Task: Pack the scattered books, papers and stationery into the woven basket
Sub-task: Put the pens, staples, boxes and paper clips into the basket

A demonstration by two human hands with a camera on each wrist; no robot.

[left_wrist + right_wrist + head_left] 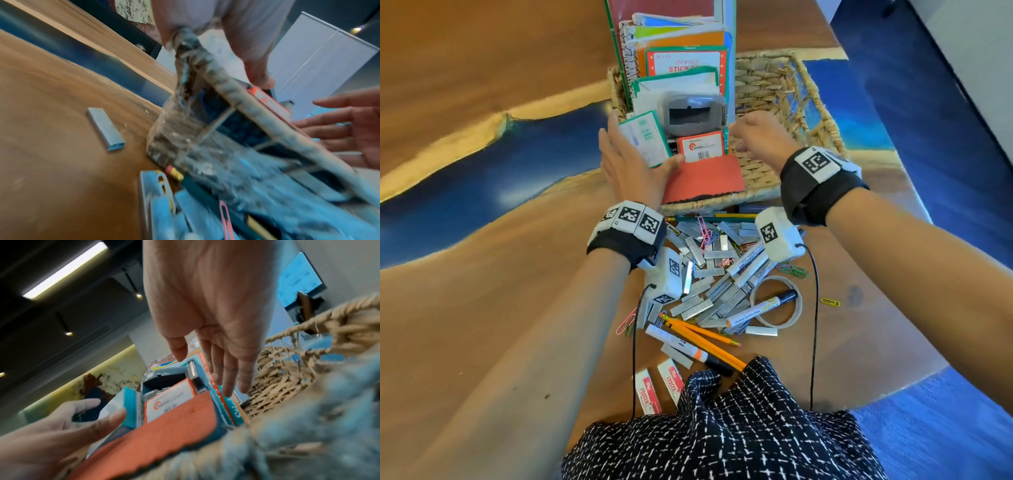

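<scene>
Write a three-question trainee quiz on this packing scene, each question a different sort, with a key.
1. True or false: the woven basket already holds upright books and papers.
2. Multiple choice: the left hand touches A) a pencil, B) a green-edged packet, C) the tape roll.
3. Fill in: two items labelled ____ lie nearest the person.

Key: 1 true. 2 B. 3 eraser.

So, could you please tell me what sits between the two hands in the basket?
Head view: a red-and-white box and grey holder lie between left hand and right hand.
</scene>
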